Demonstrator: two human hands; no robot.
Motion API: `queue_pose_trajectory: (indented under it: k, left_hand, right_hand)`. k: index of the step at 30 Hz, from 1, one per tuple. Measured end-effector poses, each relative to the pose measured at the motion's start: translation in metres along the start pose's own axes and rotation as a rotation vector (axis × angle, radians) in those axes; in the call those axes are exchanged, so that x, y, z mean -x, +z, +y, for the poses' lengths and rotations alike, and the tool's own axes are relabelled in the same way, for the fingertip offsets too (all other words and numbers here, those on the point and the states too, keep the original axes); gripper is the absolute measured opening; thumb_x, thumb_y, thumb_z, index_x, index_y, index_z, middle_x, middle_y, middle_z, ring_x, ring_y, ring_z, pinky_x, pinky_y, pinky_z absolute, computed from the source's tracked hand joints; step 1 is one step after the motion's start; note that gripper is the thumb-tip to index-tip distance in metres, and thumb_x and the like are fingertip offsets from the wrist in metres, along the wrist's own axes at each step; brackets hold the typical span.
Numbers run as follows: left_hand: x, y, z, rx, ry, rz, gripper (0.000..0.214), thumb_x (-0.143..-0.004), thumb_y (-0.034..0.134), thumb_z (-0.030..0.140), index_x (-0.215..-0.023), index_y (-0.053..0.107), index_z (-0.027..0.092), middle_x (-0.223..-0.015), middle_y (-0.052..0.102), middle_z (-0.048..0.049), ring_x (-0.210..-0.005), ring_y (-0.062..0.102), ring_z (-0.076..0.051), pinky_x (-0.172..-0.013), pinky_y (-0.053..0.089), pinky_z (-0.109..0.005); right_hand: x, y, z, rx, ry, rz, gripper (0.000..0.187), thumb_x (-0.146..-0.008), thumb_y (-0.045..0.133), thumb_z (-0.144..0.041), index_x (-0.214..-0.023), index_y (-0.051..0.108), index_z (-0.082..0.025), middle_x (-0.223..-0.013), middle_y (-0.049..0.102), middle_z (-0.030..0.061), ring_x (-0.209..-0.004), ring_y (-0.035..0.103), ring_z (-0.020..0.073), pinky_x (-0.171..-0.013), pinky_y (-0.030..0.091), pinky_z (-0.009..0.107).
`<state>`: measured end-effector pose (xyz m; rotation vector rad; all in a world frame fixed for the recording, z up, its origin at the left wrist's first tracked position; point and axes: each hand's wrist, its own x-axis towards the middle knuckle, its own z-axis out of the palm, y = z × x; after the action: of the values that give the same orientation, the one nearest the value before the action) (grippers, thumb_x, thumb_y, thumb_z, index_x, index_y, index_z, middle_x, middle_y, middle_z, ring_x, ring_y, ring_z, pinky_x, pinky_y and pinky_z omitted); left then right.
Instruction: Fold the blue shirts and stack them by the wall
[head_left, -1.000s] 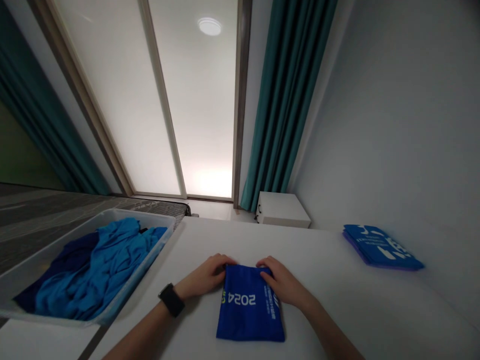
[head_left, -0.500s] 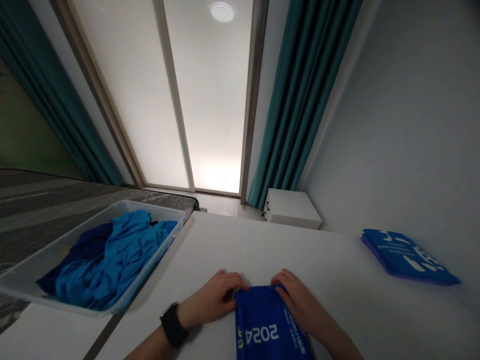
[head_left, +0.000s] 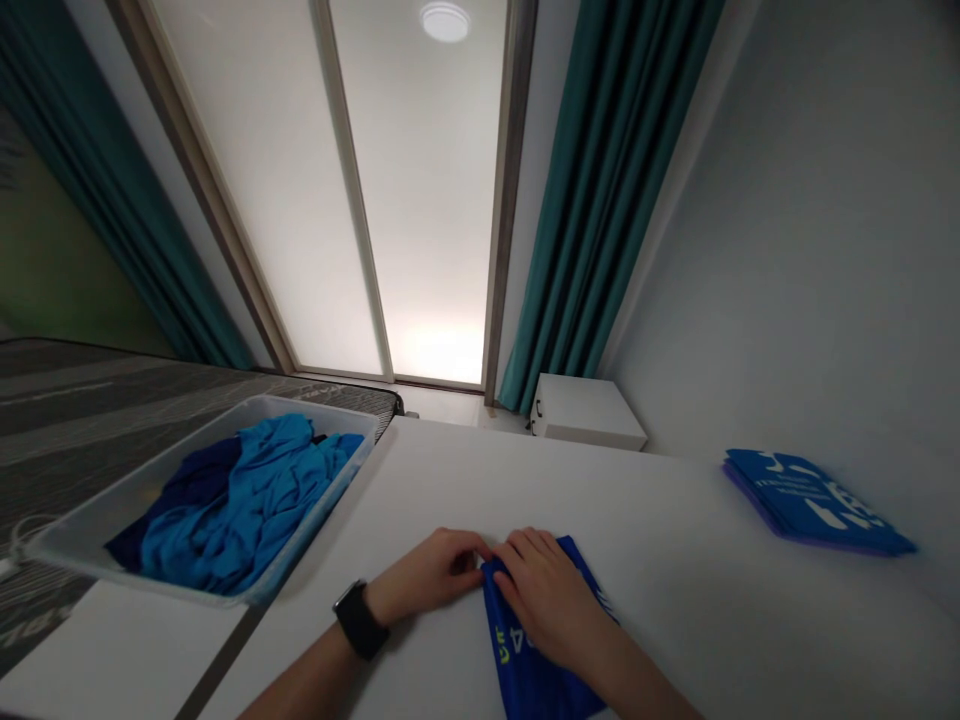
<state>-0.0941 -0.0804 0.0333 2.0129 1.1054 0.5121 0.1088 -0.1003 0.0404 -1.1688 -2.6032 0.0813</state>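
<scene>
A folded blue garment [head_left: 551,695] with white and yellow print lies on the white tabletop in front of me. At its far left corner, my left hand [head_left: 442,572] pinches the cloth between thumb and fingertips; a black watch is on that wrist. My right hand [head_left: 544,590] lies across the garment's upper part, fingers stretched leftward, their tips close to the left fingertips. It covers most of the white "2024" print. The garment's far right corner shows beyond the right hand, and its near end runs out of view.
To the left, a translucent plastic bin [head_left: 259,592] holds crumpled light and dark blue clothes [head_left: 262,500]. A stack of folded blue and purple garments [head_left: 817,505] sits at the table's right, near the wall. Past the far table edge stands a white cabinet [head_left: 589,410].
My right hand has moved left from the garment's far right corner to lie over its top. The garment has turned slightly. My left hand remains at the left corner.
</scene>
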Motion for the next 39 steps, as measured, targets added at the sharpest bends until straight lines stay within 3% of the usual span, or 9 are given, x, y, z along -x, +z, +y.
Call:
queue_pose_trajectory:
  k: [11,20,23,26,31,35,39]
  left_hand:
    - [-0.002,0.001,0.006,-0.004,0.014,0.027,0.014,-0.086,0.054,0.021,-0.087,0.067,0.016,-0.068,0.057,0.0028,-0.06,0.047,-0.01,-0.056,0.035,-0.02]
    - [-0.002,0.006,0.008,-0.05,0.006,0.077,0.01,-0.084,0.054,0.016,-0.086,0.063,0.016,-0.072,0.059,0.0019,-0.062,0.05,-0.011,-0.059,0.038,-0.021]
    - [-0.001,0.005,0.008,-0.076,0.029,0.081,0.008,-0.085,0.053,0.016,-0.083,0.061,0.016,-0.073,0.058,0.0019,-0.063,0.049,-0.011,-0.059,0.037,-0.021]
    - [0.0,0.003,0.007,-0.098,0.058,0.078,0.008,-0.084,0.053,0.013,-0.082,0.06,0.017,-0.076,0.058,0.0017,-0.065,0.049,-0.011,-0.06,0.037,-0.021]
    - [-0.001,0.004,0.005,-0.116,0.064,0.07,0.01,-0.085,0.052,0.013,-0.083,0.061,0.017,-0.077,0.058,0.0013,-0.064,0.049,-0.011,-0.059,0.037,-0.021]
    - [-0.003,0.006,0.005,-0.123,0.046,0.082,0.009,-0.085,0.052,0.014,-0.081,0.06,0.016,-0.076,0.059,0.0008,-0.064,0.049,-0.011,-0.059,0.038,-0.021]
    - [-0.003,0.007,0.007,-0.117,0.027,0.092,0.01,-0.086,0.053,0.016,-0.08,0.06,0.016,-0.074,0.059,0.0005,-0.064,0.05,-0.012,-0.06,0.039,-0.022]
  right_hand:
    - [-0.004,0.022,0.011,0.132,-0.016,0.128,0.016,-0.098,0.04,-0.015,-0.087,0.05,-0.02,-0.086,0.058,0.004,-0.082,0.053,0.0222,-0.078,0.04,0.037]
    - [-0.007,0.017,0.003,0.19,0.065,0.07,0.012,-0.096,0.046,-0.015,-0.091,0.056,-0.021,-0.087,0.062,0.0055,-0.084,0.055,0.024,-0.08,0.041,0.04]
    - [-0.002,0.008,0.003,0.131,0.094,0.048,0.013,-0.096,0.048,-0.018,-0.103,0.059,-0.02,-0.097,0.063,0.0076,-0.094,0.057,0.0245,-0.086,0.043,0.041]
    - [0.015,0.001,0.002,0.081,0.117,0.067,0.029,-0.094,0.052,-0.024,-0.123,0.056,-0.021,-0.119,0.061,0.0107,-0.113,0.054,0.0273,-0.098,0.042,0.045]
    - [0.05,0.005,-0.006,0.03,-0.001,-0.021,0.057,-0.093,0.052,-0.035,-0.147,0.039,-0.024,-0.152,0.041,0.0095,-0.138,0.036,0.0296,-0.112,0.032,0.05]
    - [0.059,0.014,-0.011,-0.005,0.001,-0.098,0.066,-0.096,0.046,-0.039,-0.155,0.022,-0.025,-0.161,0.022,0.0065,-0.146,0.022,0.0299,-0.117,0.022,0.054]
    - [0.057,0.014,-0.011,-0.028,0.028,-0.153,0.066,-0.097,0.043,-0.041,-0.156,0.018,-0.024,-0.162,0.015,0.0061,-0.148,0.016,0.0299,-0.118,0.015,0.056]
